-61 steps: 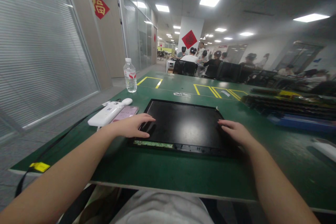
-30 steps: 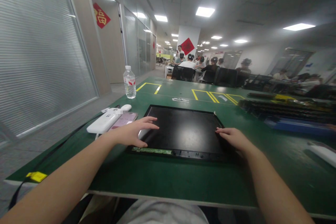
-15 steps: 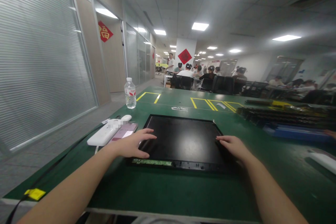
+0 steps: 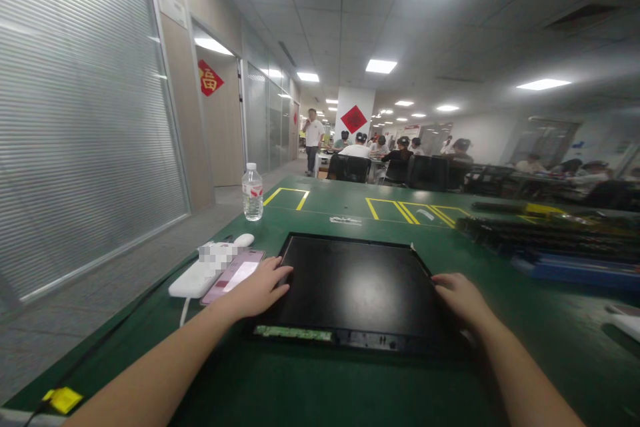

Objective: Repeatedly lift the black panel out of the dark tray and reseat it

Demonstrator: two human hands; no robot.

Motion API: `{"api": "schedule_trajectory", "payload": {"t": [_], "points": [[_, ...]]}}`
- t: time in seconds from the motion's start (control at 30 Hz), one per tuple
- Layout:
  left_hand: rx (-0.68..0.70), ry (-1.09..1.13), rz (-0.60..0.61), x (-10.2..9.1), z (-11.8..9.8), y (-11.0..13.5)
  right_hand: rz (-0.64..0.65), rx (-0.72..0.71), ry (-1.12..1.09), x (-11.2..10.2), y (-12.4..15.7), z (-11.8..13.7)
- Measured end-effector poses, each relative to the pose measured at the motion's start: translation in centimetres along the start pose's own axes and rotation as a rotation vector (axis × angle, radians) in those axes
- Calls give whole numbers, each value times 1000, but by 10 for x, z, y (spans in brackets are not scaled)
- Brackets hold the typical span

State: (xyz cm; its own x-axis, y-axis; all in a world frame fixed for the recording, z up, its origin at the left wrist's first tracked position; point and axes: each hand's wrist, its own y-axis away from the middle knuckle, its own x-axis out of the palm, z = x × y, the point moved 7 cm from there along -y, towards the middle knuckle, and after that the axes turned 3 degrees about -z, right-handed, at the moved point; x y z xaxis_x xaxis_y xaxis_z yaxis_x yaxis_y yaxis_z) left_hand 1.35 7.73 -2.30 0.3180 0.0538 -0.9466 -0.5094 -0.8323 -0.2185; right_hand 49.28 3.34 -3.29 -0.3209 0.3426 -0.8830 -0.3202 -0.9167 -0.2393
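A black display panel lies on the green table, with a strip of green circuit board along its near edge. My left hand grips the panel's left edge, its thumb and fingertips over the frame. At the opposite side my right hand has its fingers closed on the right edge; its thumb is hidden. Just left of my left hand lie a pink phone and a white power strip with its cable.
A water bottle stands at the table's left edge. Stacked dark strips and a blue tray lie at the right. Yellow tape marks the green table. Several people sit farther back; one person stands in the aisle.
My hands have drawn closer round the panel's side edges, the right one moving slightly outward. The view has tilted up a little. The standing person in the background has come farther into the aisle.
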Motion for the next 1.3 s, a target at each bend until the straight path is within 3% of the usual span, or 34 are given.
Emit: {"api": "schedule_trajectory", "payload": {"t": [0.43, 0.77, 1.03, 1.3], "points": [[-21, -16, 19, -6, -7, -2, 178, 110, -156, 10, 0, -1], [-45, -17, 33, -3, -2, -4, 216, 296, -443, 36, -1, -30], [-84, 24, -17, -4, 2, -5, 160, 305, -453, 34, -8, -34], [-89, -19, 23, -1, 1, -4, 164, 331, -442, 33, -6, -31]]}}
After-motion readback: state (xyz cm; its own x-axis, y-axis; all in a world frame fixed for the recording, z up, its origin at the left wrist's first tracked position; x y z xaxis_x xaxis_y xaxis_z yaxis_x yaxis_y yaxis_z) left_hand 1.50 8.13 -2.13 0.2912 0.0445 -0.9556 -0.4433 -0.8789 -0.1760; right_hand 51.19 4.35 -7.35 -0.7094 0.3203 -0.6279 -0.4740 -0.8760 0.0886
